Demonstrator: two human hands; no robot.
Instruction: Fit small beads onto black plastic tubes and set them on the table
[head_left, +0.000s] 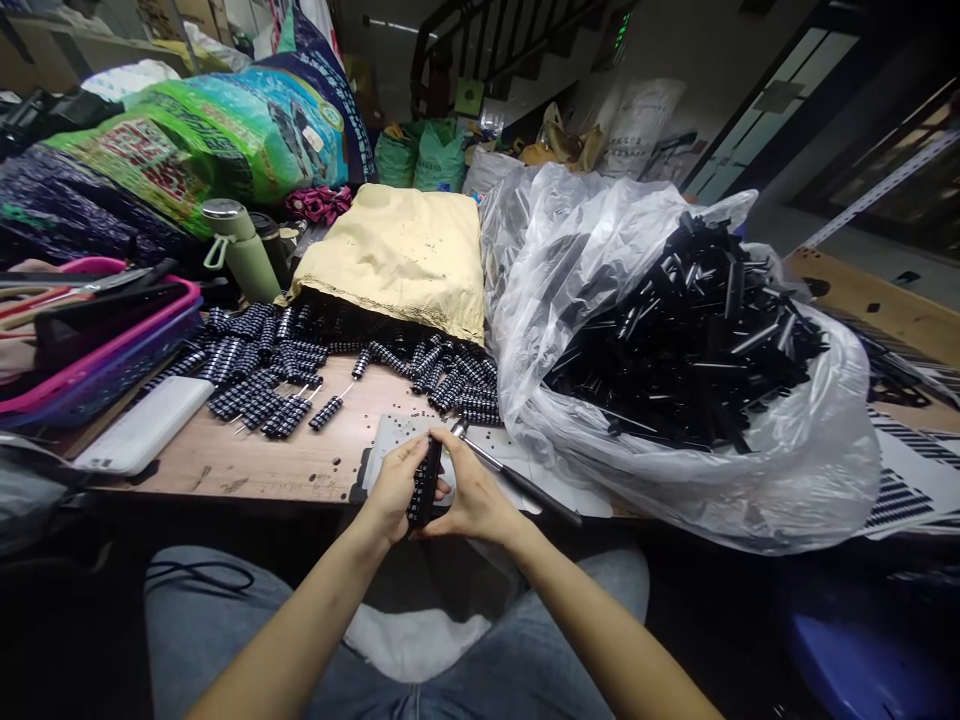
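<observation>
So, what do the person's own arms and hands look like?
The left hand and right hand are bare: no gloves, rings or watch show. The forearms are slender and bare, no sleeves in view. Faded blue denim trousers cover the legs.

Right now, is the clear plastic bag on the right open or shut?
Open: the clear plastic bag has its mouth spread wide, exposing heaped black pieces inside.

Workshop, cluttered workbench [247, 468], bagged black parts [697, 350], green sacks [440, 155] behind
</observation>
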